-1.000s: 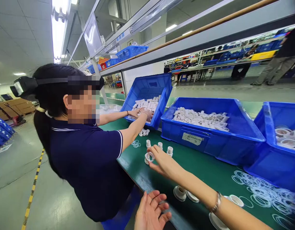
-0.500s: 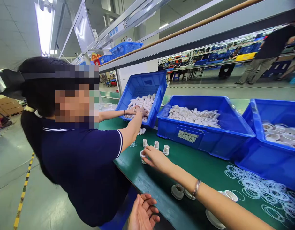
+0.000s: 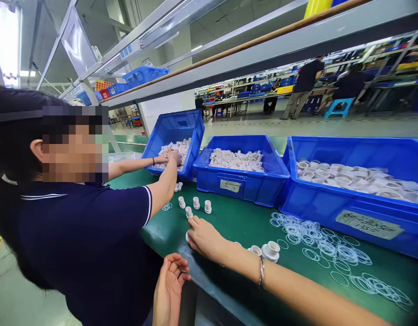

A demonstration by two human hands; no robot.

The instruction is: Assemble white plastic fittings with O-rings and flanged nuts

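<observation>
My right hand (image 3: 206,237) reaches over the green bench, its fingers closed on a white plastic fitting (image 3: 187,236) that is mostly hidden behind them. Just beyond the fingertips, another white fitting (image 3: 189,212) stands upright. Several more stand behind it, among them one fitting (image 3: 208,207) with a ringed base. My left hand (image 3: 172,283) is held in front of the bench edge, palm turned up, fingers apart and slightly curled, with nothing in it. Under my right forearm, larger flanged fittings (image 3: 270,251) sit on the bench, partly covered.
A co-worker (image 3: 93,244) at the left reaches into a tilted blue bin (image 3: 175,120) of white tubes. Two more blue bins stand alongside, a middle bin (image 3: 236,188) and a right bin (image 3: 351,194), holding white parts. Thin clear rings (image 3: 326,246) lie heaped at the right.
The view has swung right, so the bench things appear farther left. My right hand has come nearer the bench edge with a fitting at its fingers; one standing fitting now shows beyond it.
</observation>
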